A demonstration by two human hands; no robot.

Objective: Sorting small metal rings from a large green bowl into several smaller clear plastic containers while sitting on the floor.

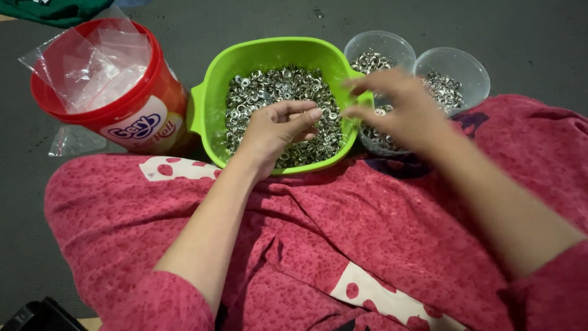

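A lime-green plastic bowl (211, 86) full of small silver metal eyelets (275, 86) sits on the floor in front of my knees. My left hand (278, 129) rests over the eyelets, fingers curled as if pinching some; what it holds is hidden. My right hand (398, 107) is blurred, hovering at the bowl's right rim with a small silver eyelet (381, 112) between its fingertips. Behind it stand two clear round plastic containers, one (380, 46) and another (456, 64), each holding more silver eyelets.
A red plastic tub (147, 116) at the left holds several small clear plastic bags (92, 64); another bag (70, 140) lies beside it. A pink patterned cloth (343, 233) covers my lap. Grey floor mat (520, 30) all around; a black object (37, 315) at bottom left.
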